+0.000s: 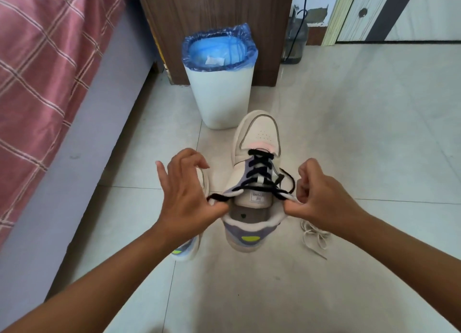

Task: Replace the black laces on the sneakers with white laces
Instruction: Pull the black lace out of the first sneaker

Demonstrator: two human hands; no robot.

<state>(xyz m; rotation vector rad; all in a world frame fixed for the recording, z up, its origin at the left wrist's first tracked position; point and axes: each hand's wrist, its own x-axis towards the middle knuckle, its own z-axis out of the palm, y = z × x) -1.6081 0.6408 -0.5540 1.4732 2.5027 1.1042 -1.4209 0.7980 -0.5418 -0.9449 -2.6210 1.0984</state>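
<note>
Hanging between two bare hands above the pale tiled floor (349,133), a cream and lilac sneaker with a yellow-green heel patch (252,183) is seen from its heel end, toe pointing away toward the white plastic bin lined with a blue bag (220,93). The flat black lace (262,175) is threaded in crosses through the upper eyelets, and one loose loop of it trails off the right side of the sneaker. The left hand (189,195) is held at the left edge of the collar: its thumb and a lower finger are pinched on the black lace where it leaves the top eyelet, while the remaining fingers are spread and loosely arched above, touching nothing. The right hand (324,198) is clenched at the right edge of the collar, thumb pressed against the curled fingers, with the other end of the black lace gripped there; whether the collar itself is also pinched cannot be told. A second matching sneaker (192,248) is stood on the floor just behind the left wrist, mostly hidden. A loose tangle of white laces (314,238) is lying on the floor under the right wrist. A bed with a pink checked cover (45,71) is seen along the left edge of the floor.
</note>
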